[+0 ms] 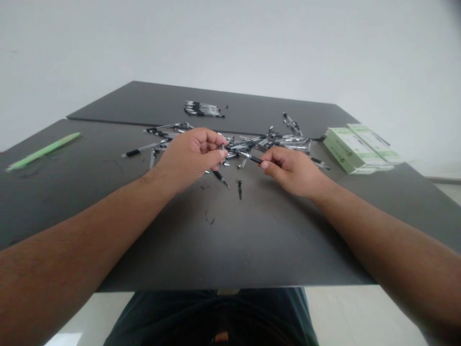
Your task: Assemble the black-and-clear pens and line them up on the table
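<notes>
My right hand [290, 169] is closed on a pen [255, 158], thumb and fingers on its black grip, with the clear barrel pointing left towards my other hand. With thumb and fingertips together, my left hand [198, 151] pinches a small, pale, shiny piece [222, 148], too small to name. Around and behind both hands spreads a loose heap of clear and black pens and pen parts [284, 139]. A black-gripped pen tip [220, 179] pokes out below my left fingers. Between my hands, nearer to me, lies a small black part [240, 190].
Further back, a neat row of pens [202, 109] lies on the dark table [248, 250]. Green and white boxes [355, 150] are at the right, and a long light-green pen-shaped item [43, 152] is at the left. Thin black scraps [209, 218] lie in front.
</notes>
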Available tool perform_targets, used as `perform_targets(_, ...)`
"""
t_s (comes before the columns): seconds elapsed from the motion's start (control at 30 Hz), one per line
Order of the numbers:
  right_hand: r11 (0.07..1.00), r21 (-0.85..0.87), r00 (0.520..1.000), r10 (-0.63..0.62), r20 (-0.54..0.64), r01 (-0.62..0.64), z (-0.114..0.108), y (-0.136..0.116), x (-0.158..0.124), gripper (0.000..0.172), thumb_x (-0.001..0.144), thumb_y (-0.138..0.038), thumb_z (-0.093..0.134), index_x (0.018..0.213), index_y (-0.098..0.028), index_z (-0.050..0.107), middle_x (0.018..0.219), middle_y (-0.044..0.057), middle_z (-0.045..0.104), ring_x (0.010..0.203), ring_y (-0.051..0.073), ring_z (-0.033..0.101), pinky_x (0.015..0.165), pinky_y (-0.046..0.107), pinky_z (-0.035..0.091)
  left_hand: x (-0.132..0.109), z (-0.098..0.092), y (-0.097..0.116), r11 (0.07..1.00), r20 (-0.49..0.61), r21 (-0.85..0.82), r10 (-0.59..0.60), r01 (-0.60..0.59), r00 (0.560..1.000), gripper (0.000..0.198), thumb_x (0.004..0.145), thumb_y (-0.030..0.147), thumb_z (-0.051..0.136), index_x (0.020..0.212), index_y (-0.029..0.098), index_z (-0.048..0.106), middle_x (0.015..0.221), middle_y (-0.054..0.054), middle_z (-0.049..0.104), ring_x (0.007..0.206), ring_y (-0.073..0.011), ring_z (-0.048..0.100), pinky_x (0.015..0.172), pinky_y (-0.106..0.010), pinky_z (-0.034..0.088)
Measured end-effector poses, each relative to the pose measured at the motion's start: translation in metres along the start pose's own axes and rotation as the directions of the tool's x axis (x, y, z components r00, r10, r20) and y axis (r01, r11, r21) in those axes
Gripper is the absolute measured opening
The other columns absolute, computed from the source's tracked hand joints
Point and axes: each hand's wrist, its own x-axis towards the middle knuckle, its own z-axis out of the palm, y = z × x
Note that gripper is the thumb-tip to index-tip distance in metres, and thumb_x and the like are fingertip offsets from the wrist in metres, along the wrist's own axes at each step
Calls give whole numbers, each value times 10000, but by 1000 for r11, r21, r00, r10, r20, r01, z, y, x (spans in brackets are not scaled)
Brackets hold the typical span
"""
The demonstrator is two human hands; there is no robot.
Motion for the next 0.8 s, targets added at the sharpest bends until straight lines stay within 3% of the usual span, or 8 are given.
perform_targets(0.13, 1000, -8, 1000, 6, 6, -6, 0, -1, 0, 222, 1028, -423, 634, 943, -241, 729, 786, 14, 718, 689, 198, 591, 662, 325, 384, -4, 9, 6, 947, -16, -312, -86, 77, 996, 222, 815, 135, 830, 974, 194, 687, 826, -3, 766, 683, -141, 749, 683, -282, 629)
perform_targets(0.3, 1000, -4, 1000, 0, 16, 0, 0, -3, -1, 178, 1021, -374, 636, 959, -239, 735, 794, 10, 725, 689, 193, 596, 668, 324, 392, -7, 12, 10, 869, 22, -472, -158, 150, 987, 237, 789, 109, 813, 938, 185, 645, 834, -5, 754, 788, -178, 809, 695, -292, 676)
perform_targets(0.67, 1000, 1, 998, -18, 61, 18, 0, -6, -1, 149, 1010, -348, 648, 963, -239, 737, 838, 24, 756, 741, 202, 647, 704, 327, 426, -10, 17, 3, 917, 52, -373, -131, 141, 990, 228, 807, 132, 857, 945, 179, 681, 845, -28, 795, 832, -204, 848, 646, -259, 680)
perform_targets(0.8, 999, 0, 997, -46, 67, 47, 0, -6, -2, 172, 1012, -358, 639, 969, -230, 745, 841, 31, 762, 741, 203, 658, 714, 331, 440, -10, 18, 1, 950, 25, -301, -84, 88, 996, 206, 840, 170, 881, 960, 179, 713, 855, -37, 819, 850, -218, 862, 660, -274, 700)
